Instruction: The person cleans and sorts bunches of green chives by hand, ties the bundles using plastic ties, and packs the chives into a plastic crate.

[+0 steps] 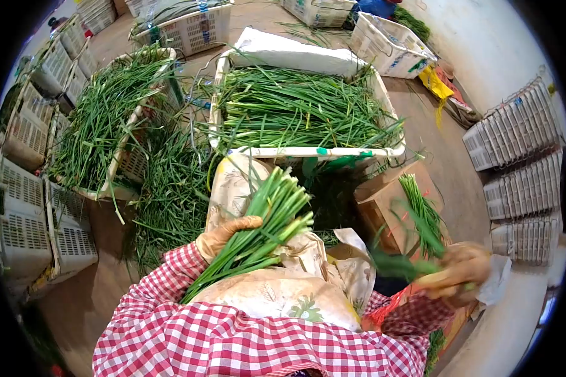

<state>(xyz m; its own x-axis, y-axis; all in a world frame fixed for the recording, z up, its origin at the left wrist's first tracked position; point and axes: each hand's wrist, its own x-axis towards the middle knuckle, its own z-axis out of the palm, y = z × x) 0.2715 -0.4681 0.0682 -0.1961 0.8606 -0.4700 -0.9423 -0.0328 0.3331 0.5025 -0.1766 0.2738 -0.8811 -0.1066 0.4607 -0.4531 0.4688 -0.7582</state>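
My left hand (227,237), in a worn tan glove, is closed around a thick bunch of garlic chives (264,220). The pale cut ends point up and to the right, and the green blades run down over my lap. Off to the right, my gloved right hand (460,271) is smeared by motion. Its fingers look closed on some chive leaves (401,265), blurred green streaks at its left side. Beyond that hand, a smaller bundle of chives (419,207) lies on a cardboard box (383,217). A stained, leaf-patterned apron (258,292) covers my lap.
In front stands a white crate (352,152) heaped with chives. Another loaded crate (113,169) is at the left, with loose leaves (170,207) on the floor beside it. White crates (25,213) line the left side; stacked crates (516,138) lean along the right wall.
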